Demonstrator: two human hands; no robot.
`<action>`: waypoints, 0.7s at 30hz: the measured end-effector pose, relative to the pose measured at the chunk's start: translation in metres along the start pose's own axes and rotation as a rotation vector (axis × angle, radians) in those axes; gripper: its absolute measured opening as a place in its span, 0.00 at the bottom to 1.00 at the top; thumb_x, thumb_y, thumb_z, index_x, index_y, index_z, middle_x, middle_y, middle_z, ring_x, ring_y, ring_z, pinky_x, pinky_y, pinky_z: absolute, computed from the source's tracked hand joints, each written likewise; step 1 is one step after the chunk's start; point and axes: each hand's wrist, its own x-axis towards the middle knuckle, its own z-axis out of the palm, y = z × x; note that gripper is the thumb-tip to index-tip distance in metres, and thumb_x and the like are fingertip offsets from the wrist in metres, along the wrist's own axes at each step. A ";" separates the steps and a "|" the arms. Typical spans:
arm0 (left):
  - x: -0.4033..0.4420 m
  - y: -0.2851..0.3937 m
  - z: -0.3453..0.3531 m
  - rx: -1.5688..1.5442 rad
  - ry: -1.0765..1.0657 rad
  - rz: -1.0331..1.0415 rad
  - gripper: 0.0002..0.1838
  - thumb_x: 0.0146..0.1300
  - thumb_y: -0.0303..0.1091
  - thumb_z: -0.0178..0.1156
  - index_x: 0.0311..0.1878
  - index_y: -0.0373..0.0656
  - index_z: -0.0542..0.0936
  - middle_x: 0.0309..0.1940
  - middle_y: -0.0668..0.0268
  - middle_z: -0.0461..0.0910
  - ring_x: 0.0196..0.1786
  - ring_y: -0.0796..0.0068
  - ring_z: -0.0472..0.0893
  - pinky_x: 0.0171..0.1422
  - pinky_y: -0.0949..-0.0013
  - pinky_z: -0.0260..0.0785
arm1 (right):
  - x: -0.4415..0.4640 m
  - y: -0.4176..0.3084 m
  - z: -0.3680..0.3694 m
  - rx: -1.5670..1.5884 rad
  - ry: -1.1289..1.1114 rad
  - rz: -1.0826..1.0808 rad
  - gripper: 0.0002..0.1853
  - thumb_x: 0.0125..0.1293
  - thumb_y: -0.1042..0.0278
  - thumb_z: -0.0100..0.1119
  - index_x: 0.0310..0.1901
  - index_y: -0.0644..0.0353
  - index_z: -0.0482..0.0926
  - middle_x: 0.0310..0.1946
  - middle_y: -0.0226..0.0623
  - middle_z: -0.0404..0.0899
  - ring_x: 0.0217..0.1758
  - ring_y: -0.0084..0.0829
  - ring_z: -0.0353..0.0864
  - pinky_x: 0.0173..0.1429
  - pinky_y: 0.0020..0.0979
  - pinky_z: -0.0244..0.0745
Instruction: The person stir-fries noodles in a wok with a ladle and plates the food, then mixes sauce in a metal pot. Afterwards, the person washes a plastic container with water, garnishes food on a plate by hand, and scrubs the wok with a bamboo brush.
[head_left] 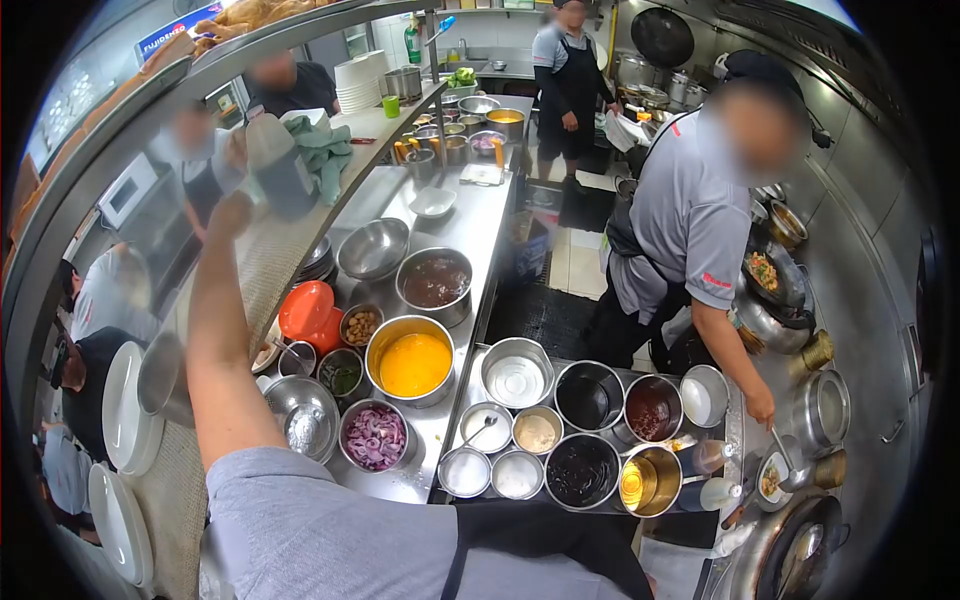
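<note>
My left arm stretches up to the high shelf, and my left hand point(233, 213) is beside a large plastic jug point(285, 183) of dark liquid. The hand looks blurred and its fingers are hidden, so I cannot tell whether it grips the jug. A green cloth point(322, 152) lies against the jug's right side. Across the shelf, another person's hand point(236, 150) is close to the jug's upper part. Below my arm stand a perforated metal bowl point(302, 415), a pot of sliced red onion point(374, 436) and a pot of yellow liquid point(410, 362). My right hand is out of view.
Pots of dark sauce point(582, 473) and white seasoning containers point(465, 471) crowd the counter ahead. To the right, a co-worker point(690, 210) holds a ladle point(785, 455) at a plate of food point(771, 478). White oval plates point(122, 410) stand along the left shelf.
</note>
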 end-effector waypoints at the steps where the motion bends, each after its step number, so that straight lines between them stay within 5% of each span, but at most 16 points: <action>1: 0.001 0.003 -0.004 -0.018 -0.005 -0.029 0.16 0.47 0.23 0.60 0.42 0.41 0.84 0.40 0.48 0.83 0.48 0.50 0.82 0.54 0.56 0.73 | 0.000 -0.011 0.003 -0.052 0.034 -0.001 0.19 0.72 0.59 0.53 0.61 0.55 0.70 0.35 0.31 0.78 0.33 0.25 0.78 0.38 0.31 0.75; 5: 0.000 0.001 -0.012 -0.013 0.110 0.089 0.15 0.45 0.22 0.61 0.40 0.37 0.83 0.38 0.46 0.82 0.46 0.48 0.82 0.52 0.55 0.73 | -0.006 -0.045 0.013 -0.191 0.122 0.004 0.19 0.71 0.62 0.52 0.61 0.55 0.70 0.34 0.32 0.79 0.32 0.26 0.78 0.36 0.31 0.75; 7: 0.009 -0.017 -0.014 0.069 0.023 0.134 0.14 0.53 0.32 0.58 0.44 0.43 0.78 0.43 0.57 0.80 0.48 0.49 0.79 0.55 0.53 0.71 | -0.011 -0.054 0.016 -0.237 0.137 0.009 0.19 0.70 0.63 0.51 0.60 0.55 0.70 0.34 0.33 0.79 0.31 0.26 0.78 0.35 0.31 0.75; 9: 0.013 -0.023 -0.024 0.000 0.026 0.116 0.18 0.53 0.32 0.60 0.49 0.43 0.78 0.48 0.56 0.79 0.50 0.51 0.78 0.56 0.54 0.70 | -0.016 -0.057 0.016 -0.273 0.149 0.014 0.19 0.69 0.64 0.51 0.60 0.55 0.70 0.34 0.33 0.79 0.31 0.27 0.79 0.34 0.32 0.75; 11: 0.015 -0.028 -0.037 -0.167 0.199 0.060 0.18 0.44 0.25 0.64 0.43 0.36 0.80 0.40 0.49 0.83 0.46 0.49 0.82 0.51 0.58 0.74 | -0.022 -0.059 0.018 -0.303 0.159 0.018 0.19 0.69 0.66 0.50 0.60 0.55 0.70 0.33 0.34 0.79 0.30 0.27 0.79 0.33 0.32 0.75; 14: 0.031 -0.061 -0.057 -0.108 0.156 0.009 0.24 0.50 0.33 0.68 0.50 0.33 0.79 0.42 0.51 0.83 0.45 0.58 0.83 0.52 0.63 0.72 | -0.025 -0.061 0.021 -0.346 0.164 0.024 0.19 0.68 0.68 0.49 0.60 0.55 0.70 0.33 0.34 0.79 0.29 0.28 0.79 0.31 0.32 0.75; 21: -0.012 -0.041 -0.120 -0.263 0.277 -0.364 0.23 0.52 0.34 0.66 0.52 0.33 0.79 0.42 0.51 0.83 0.45 0.59 0.82 0.53 0.64 0.72 | -0.026 -0.066 0.026 -0.419 0.136 0.021 0.20 0.66 0.72 0.47 0.60 0.54 0.70 0.32 0.36 0.79 0.27 0.29 0.80 0.28 0.32 0.74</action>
